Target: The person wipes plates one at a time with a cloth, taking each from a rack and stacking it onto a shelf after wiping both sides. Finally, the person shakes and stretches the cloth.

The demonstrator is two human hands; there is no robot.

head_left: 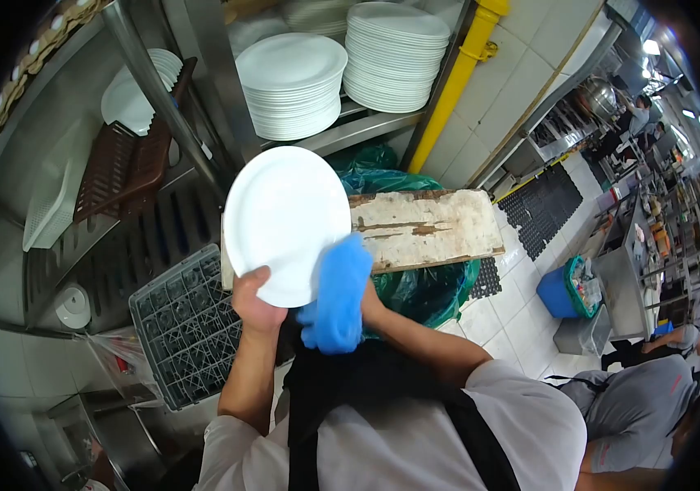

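Observation:
A white oval plate [289,217] is in front of my chest, its upper face toward me. My left hand [257,304] grips its lower left rim, with the thumb lying on the face. A bunched blue cloth [340,295] covers the plate's lower right edge. My right hand [368,301] is behind that cloth and holds it; most of its fingers are hidden. Under the plate, a worn wooden board [428,225] lies across a green bag [415,290].
Two tall stacks of white plates [293,86] [395,61] stand on a metal shelf ahead. At left are a grey glass rack [195,319], a brown rack [125,168] and more plates [139,90]. A yellow pipe [452,90] rises on the right. A person in grey [644,401] is close by at right.

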